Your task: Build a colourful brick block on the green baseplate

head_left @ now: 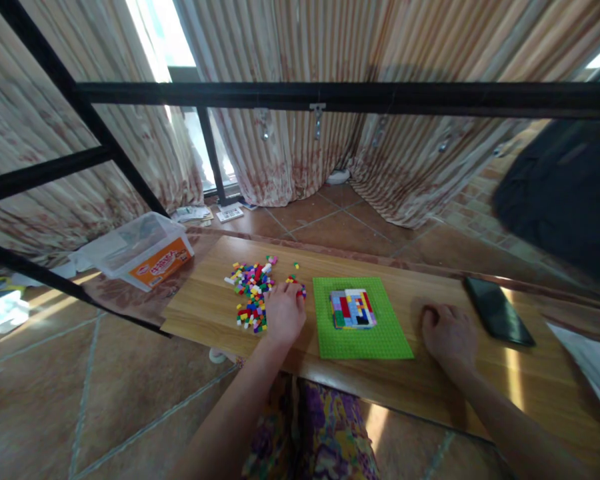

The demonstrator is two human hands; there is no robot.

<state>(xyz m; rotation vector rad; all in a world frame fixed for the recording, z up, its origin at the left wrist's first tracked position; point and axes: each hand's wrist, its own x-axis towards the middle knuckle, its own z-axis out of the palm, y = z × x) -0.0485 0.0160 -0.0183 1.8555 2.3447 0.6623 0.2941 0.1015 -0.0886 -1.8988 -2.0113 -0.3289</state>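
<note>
Because the loose heap of small multicoloured plastic bricks (251,293) lies to the left of the board, my left hand (284,312) rests at its right edge, palm down, fingers curled over the few pieces nearest the plate. A bit of red shows at my fingertips, but I cannot tell whether I am pinching a brick or only touching it.

My right hand (449,333) lies knuckles up on the long pale wooden plank (215,310), fingers folded under into a loose fist, holding nothing that I can see. It sits well apart from the plate, just left of the flat black phone (498,311), probably parked there to steady me and keep out of the way.

Between my hands lies the square bright green studded baseplate (380,333), flat and squared to me so both hands can reach it. Near its middle stands a small rectangular patch of joined bricks in red, yellow, blue and grey (353,309), pressed onto the studs.

Off the plank's far left corner sits a clear plastic tub with an orange label (143,250).
</note>
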